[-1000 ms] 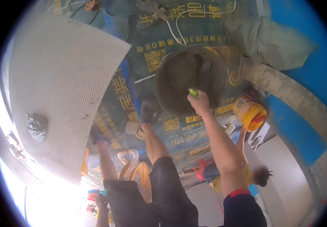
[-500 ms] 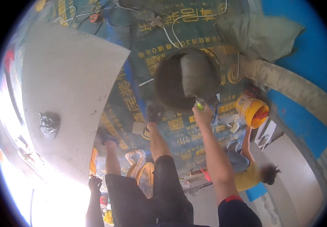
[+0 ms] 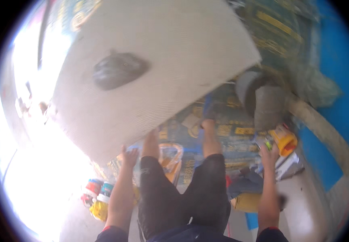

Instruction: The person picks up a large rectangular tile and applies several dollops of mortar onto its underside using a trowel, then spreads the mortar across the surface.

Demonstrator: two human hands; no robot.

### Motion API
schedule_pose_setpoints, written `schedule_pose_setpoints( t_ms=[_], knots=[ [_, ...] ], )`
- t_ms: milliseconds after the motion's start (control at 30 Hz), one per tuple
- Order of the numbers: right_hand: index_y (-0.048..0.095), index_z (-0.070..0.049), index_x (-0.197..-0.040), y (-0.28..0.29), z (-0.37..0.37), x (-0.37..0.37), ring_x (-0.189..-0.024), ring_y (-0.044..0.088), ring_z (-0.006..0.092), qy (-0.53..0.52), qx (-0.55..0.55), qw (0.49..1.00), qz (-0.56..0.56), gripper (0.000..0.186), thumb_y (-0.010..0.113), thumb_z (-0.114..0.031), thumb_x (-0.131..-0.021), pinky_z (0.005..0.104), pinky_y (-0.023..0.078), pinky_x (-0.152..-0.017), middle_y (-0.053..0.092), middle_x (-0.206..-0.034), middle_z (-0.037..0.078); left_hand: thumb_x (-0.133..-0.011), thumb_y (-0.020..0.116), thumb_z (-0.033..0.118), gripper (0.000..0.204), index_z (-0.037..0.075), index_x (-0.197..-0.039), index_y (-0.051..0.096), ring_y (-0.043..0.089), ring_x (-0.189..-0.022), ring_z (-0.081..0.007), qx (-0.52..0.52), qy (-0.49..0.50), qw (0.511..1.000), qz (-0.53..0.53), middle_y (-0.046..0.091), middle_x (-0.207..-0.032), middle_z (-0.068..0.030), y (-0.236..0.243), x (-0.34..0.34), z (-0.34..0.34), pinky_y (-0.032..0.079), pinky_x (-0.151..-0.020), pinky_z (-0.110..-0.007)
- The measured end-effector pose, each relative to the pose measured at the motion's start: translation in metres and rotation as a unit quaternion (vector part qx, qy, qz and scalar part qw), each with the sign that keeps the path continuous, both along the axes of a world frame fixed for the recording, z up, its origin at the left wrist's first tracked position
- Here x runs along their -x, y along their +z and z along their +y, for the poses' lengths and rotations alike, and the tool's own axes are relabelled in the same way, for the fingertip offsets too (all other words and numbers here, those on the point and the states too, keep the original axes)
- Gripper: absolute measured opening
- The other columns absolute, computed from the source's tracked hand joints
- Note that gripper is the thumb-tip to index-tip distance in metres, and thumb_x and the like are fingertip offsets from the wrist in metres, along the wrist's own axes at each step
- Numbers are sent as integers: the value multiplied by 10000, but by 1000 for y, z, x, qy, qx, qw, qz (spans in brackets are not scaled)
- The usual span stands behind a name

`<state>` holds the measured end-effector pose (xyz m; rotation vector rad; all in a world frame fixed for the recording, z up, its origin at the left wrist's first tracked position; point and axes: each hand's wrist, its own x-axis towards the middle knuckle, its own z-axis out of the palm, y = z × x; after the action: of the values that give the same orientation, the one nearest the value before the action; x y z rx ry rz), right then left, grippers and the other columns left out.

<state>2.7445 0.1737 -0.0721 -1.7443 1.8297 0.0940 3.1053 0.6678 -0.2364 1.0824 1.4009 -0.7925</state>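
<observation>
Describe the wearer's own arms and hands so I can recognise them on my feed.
The left hand and right hand are bare, with no gloves visible. The forearms are uncovered too, below dark, red-edged short sleeves. Blur hides finer detail.

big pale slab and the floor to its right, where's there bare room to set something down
The pale slab is bare, though ridged, between the grey lump and its right corner. The blue sheeting shows free patches on both sides of the curved strip. It is crowded around the right hand: trowel, dark bucket and yellow tub.
</observation>
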Motion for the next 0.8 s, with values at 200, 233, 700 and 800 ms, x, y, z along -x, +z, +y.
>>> schedule_pose_setpoints(
  t_ms=[200, 233, 700, 800],
  knots=[
    [626, -12, -875, 9, 52, -166, -619, 585, 181, 148, -161, 953, -210, 244, 648, -226, -761, 326, 458, -598, 615, -705, 79, -926, 523, 379, 772, 3, -1460, 112, 136, -1433, -319, 1, 119, 992, -36, 155, -1523, -184, 7, -22, -41, 155, -1162, -469],
    [625, -11, -877, 9, 65, -213, -607, 585, 183, 219, -132, 939, -230, 236, 647, -219, -766, 330, 456, -584, 613, -697, 83, -931, 520, 347, 745, 3, -1458, 121, 136, -1432, -316, -5, 163, 986, -32, 165, -1517, -183, 7, -26, -36, 151, -1164, -468],
    [591, -64, -898, -15, 104, -338, -739, 588, 319, 488, 117, 851, -153, 286, 760, -169, -692, 427, 454, -682, 590, -796, 97, -878, 449, 168, 647, -74, -1410, 171, 264, -1357, -379, 131, 218, 967, 4, 244, -1481, -207, 1, -21, -36, 227, -1139, -487],
    [584, -32, -901, 18, 88, -270, -757, 584, 356, 343, 33, 933, -104, 295, 751, -203, -729, 438, 449, -694, 594, -814, 129, -888, 428, 198, 573, -84, -1362, 272, 321, -1321, -378, 264, 181, 947, -37, 338, -1431, -218, -9, -21, 33, 269, -1115, -488]
  ],
)
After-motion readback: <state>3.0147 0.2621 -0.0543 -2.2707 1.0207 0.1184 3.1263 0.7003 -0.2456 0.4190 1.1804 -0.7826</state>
